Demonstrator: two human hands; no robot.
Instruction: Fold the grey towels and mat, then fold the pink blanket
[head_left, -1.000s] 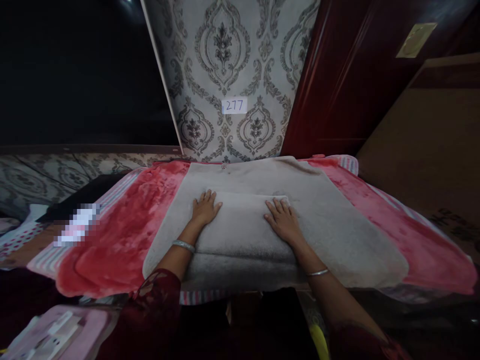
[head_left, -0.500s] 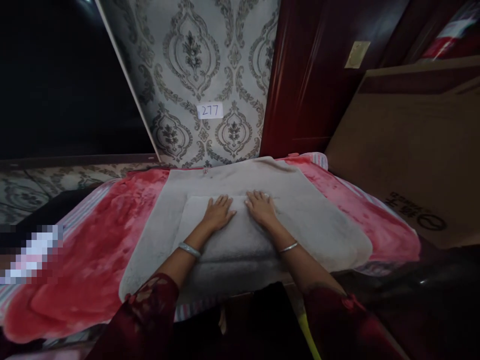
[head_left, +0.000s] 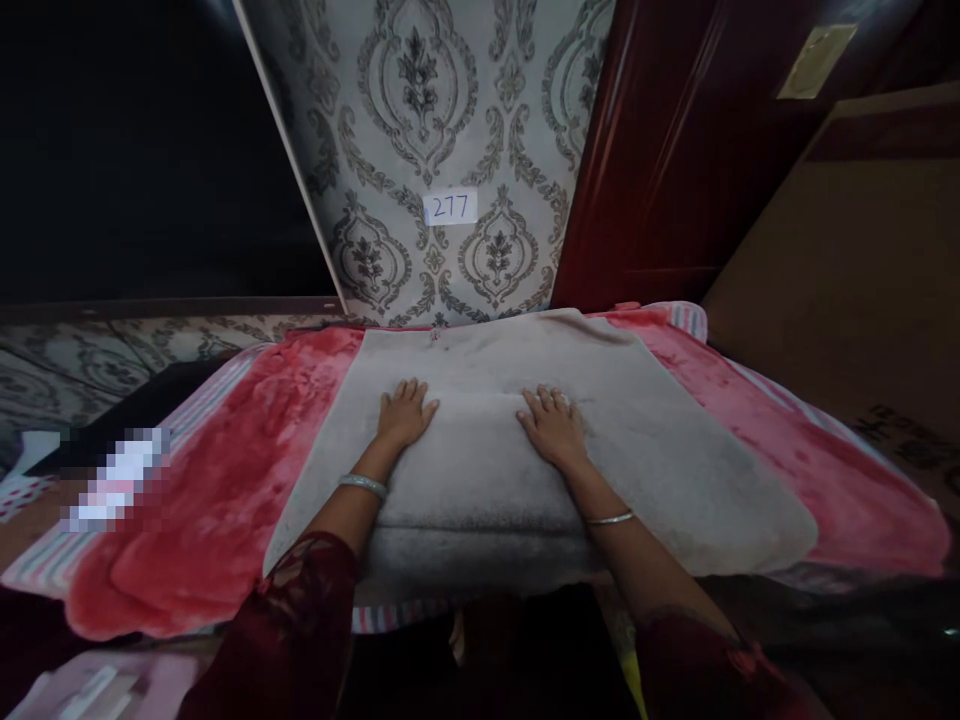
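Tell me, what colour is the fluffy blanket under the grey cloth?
Red blanket, seen from the head camera.

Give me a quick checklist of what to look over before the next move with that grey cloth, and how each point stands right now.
1. Both hands on the cloth: ok. The left hand and right hand lie flat, palms down, on the folded grey cloth.
2. Hands spread apart, one near each far corner: ok.
3. Folded layer lying smooth: ok, no large wrinkles show.
4. Near edge of the fold aligned: cannot tell, it is dim there.
5. Cloth resting on the red blanket: ok, the blanket shows on both sides.
6. Fingers gripping anything: not ok, they are extended, holding nothing.
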